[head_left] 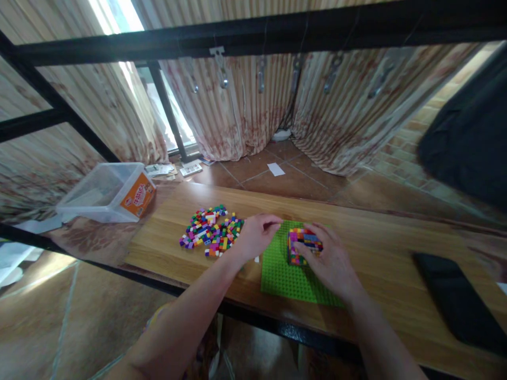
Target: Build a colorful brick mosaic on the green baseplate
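Note:
A small multicoloured structure of toy building bricks point(294, 256) stands on the green baseplate point(283, 282). My right hand point(330, 258) is curled about its right side, thumb over the top and fingers at the far edge. Left of the structure, my left hand point(259, 232) hovers by the baseplate's far left corner, its thumb and fingertips pinched together. Whatever lies in that pinch is too small to make out. Beside my left hand spreads a heap of loose coloured bricks point(214, 229), partly hidden by the wrist.
A clear plastic box point(99, 192) with an orange label stands past the left end of the wooden tabletop point(166, 211). On the right lies a black phone-like slab point(455, 295). A black metal bar point(253, 39) with hanging clips crosses the view above, before striped curtains point(237, 111).

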A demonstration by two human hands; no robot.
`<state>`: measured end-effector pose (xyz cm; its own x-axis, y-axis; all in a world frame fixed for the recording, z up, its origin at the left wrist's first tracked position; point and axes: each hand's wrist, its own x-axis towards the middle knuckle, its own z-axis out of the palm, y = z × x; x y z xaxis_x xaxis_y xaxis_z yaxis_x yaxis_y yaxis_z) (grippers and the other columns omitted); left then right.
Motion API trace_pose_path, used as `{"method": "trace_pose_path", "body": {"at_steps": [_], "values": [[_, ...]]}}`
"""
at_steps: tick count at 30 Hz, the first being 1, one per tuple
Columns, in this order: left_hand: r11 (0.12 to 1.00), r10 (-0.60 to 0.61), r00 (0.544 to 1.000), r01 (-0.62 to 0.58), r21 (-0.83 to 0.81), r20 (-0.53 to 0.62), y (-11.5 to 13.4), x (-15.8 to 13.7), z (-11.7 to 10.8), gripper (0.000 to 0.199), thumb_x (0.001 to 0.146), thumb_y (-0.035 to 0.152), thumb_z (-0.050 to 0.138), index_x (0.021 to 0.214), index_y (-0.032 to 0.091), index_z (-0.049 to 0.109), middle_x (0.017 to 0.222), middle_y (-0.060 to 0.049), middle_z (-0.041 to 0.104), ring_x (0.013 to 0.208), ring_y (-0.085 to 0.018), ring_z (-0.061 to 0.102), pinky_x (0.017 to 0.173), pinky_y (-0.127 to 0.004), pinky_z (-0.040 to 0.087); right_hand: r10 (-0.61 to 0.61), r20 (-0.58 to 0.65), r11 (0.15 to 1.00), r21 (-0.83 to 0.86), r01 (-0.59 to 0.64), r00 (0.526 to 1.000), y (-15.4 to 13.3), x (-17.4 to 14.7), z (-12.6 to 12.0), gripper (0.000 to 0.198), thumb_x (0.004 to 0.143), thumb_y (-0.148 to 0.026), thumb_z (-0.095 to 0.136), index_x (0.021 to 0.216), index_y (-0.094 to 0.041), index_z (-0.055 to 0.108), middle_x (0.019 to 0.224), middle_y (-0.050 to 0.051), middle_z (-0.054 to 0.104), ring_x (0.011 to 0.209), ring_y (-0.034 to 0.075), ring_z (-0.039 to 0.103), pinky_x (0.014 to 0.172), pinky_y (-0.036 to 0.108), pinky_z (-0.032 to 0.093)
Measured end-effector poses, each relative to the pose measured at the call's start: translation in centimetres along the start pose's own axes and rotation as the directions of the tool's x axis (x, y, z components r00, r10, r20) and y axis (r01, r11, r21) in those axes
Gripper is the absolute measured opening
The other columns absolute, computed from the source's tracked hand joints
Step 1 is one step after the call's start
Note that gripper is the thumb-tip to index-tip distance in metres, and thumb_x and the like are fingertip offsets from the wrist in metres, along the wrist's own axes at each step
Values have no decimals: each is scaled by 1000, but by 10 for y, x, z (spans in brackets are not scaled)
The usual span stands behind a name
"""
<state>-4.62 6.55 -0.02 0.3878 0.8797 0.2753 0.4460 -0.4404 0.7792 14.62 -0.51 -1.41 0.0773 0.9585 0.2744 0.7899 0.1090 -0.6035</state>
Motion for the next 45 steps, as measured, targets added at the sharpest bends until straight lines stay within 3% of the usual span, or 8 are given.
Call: {"method": "trace_pose_path", "body": {"at_steps": [5,9,24,32,37,45], "values": [[997,-14,997,8,-77,-76,9,1,26,16,85,15,57,90,17,72,88,-4,74,78,-15,68,75,-25,52,9,-2,1000,19,-9,1000,1,-3,-4,53,82,-55,56,121,-19,60,129,14,54,119,29,51,103,49,40],[995,-33,997,27,-100,-65,10,2,34,15,83,13,58,89,17,71,88,-4,75,80,-15,68,77,-26,53,10,-15,1000,20,-9,1000,4,-2,-3,53,81,-54,58,121,-19,61,129,14,54,119,29,51,103,49,40],[988,-57,998,52,-145,-26,7,6,37,11,81,13,61,83,16,71,82,-3,75,77,-15,68,75,-26,52,-43,-60,999,27,44,997,6,0,0,46,84,-51,55,121,-23,61,126,14,56,117,30,54,99,52,43],[987,-33,999,35,-155,13,4,8,37,12,79,10,60,82,16,70,83,-3,75,79,-15,69,75,-25,53,-169,-39,972,-172,160,985,5,-2,6,40,89,-49,49,120,-28,63,131,12,54,117,31,52,93,55,43],[990,-49,999,48,-135,2,4,9,38,21,78,8,60,96,16,66,89,-4,75,85,-16,71,81,-27,54,-204,-22,946,-261,192,979,3,-3,9,38,90,-48,48,120,-28,62,129,11,55,115,30,52,92,52,43],[998,-36,998,33,50,50,13,6,32,38,83,13,55,120,21,59,97,-2,76,94,-18,70,93,-33,51,-199,-5,891,-418,179,980,-10,-3,7,34,92,-42,47,118,-27,63,129,11,55,112,31,49,93,50,39]]}}
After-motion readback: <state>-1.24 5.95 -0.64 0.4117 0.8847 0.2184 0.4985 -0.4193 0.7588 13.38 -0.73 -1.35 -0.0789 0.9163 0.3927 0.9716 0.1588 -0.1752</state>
